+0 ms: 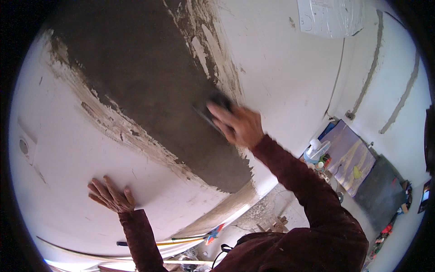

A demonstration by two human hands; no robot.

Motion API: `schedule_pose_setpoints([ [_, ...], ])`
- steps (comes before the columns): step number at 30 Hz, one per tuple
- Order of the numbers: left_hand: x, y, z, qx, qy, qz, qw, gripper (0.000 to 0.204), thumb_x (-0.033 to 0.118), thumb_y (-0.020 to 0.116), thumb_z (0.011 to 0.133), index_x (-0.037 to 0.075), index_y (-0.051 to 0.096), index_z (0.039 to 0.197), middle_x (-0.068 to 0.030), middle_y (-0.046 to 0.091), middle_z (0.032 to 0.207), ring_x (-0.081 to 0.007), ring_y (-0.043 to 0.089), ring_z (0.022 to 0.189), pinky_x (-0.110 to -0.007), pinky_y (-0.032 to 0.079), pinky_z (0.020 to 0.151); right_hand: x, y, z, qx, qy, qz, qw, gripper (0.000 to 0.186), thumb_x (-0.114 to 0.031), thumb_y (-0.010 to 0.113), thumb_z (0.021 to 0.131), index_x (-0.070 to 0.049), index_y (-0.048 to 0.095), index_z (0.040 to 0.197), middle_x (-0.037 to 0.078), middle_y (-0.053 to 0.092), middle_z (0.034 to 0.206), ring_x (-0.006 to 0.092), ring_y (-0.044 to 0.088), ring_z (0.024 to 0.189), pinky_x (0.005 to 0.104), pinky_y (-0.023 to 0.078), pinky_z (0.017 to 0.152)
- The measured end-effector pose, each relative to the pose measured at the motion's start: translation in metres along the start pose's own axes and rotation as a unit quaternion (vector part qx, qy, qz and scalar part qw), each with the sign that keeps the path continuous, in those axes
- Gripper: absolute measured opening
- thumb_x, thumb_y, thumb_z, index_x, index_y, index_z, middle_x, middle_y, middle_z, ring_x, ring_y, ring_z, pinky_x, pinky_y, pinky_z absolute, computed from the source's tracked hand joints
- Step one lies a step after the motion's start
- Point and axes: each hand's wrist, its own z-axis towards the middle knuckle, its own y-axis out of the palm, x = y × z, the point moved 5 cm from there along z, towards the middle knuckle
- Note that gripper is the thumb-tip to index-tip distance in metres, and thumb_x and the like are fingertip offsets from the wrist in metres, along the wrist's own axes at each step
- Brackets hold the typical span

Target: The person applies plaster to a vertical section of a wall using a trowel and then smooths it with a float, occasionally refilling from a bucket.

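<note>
A broad band of dark grey plaster runs down the white wall, with rough, smeared edges of paler, dried-looking material. My right hand grips a dark plastering trowel near the band's right edge; the tool is blurred by motion, and its far face is hidden. Lower left, my left hand lies flat against the white wall with its fingers apart, holding nothing. Both arms wear dark red sleeves.
A wrapped white unit hangs at the upper right, with a cable below it. Two grey filled strips mark the right wall. A purple painted panel leans at the right, beside a dark board. Poles lie along the wall's foot.
</note>
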Motion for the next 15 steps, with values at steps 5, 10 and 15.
schedule_pose_setpoints([
  [5,-0.003,-0.001,-0.01,-0.018,-0.012,0.02,1.0,0.073,0.058,0.024,0.102,0.006,0.043,0.148,-0.0233,0.029,0.158,-0.0403,0.019,0.149,-0.059,0.005,0.119,-0.022,-0.043,0.168,0.094,-0.037,-0.046,0.994,0.043,-0.028,0.067,0.091,-0.017,0.062,0.133,0.007,0.073,0.108,0.0259,0.072,0.079,0.0364,0.057,0.074],
  [10,-0.009,-0.002,-0.016,-0.017,-0.05,0.018,0.998,0.074,0.061,0.024,0.101,0.008,0.046,0.147,-0.0224,0.031,0.157,-0.0403,0.022,0.148,-0.059,0.006,0.119,-0.021,-0.011,0.078,0.025,0.019,0.141,0.989,0.055,-0.026,0.068,0.089,-0.023,0.053,0.141,0.016,0.071,0.093,0.0336,0.071,0.08,0.0475,0.057,0.072],
  [15,0.0,0.007,-0.009,-0.018,-0.043,-0.001,0.999,0.074,0.063,0.024,0.1,0.01,0.047,0.147,-0.0211,0.033,0.156,-0.0405,0.023,0.148,-0.059,0.007,0.119,0.004,-0.004,0.002,-0.089,0.03,-0.016,0.995,0.05,-0.022,0.07,0.088,-0.027,0.058,0.137,0.014,0.071,0.1,0.0327,0.072,0.086,0.0407,0.059,0.071],
])
